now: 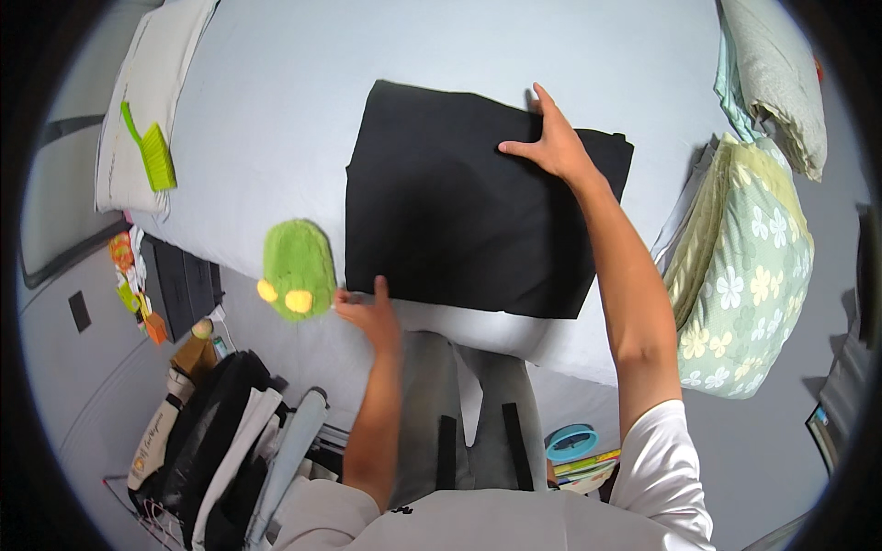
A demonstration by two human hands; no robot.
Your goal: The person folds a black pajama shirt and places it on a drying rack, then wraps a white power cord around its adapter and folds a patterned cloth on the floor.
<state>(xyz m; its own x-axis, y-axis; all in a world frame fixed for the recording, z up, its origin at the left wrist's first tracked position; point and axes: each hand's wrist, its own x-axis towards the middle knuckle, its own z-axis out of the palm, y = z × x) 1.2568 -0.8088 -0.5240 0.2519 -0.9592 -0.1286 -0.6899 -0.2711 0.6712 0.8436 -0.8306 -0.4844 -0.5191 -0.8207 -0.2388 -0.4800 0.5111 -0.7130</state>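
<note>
A folded black cloth (468, 206) lies flat on the light grey-blue bed sheet (468, 41). My right hand (551, 141) is over its far right part, thumb and fingers spread, with nothing seen between them. At the near left corner of the cloth is my left hand (372, 317), slightly blurred, its thumb apart from the other fingers. Whether those fingertips touch the cloth is unclear. Just left of that hand rests a green plush thing (298, 258) with two yellow knobs at its near end.
A green bed brush (157, 155) lies on a white pillow (148, 62) at left. Floral bedding (747, 275) is heaped on the right, below a pale pillow (782, 76). Bags and clothes (220, 427) stand beside the bed at lower left. A blue ring-shaped object (572, 441) is at lower right.
</note>
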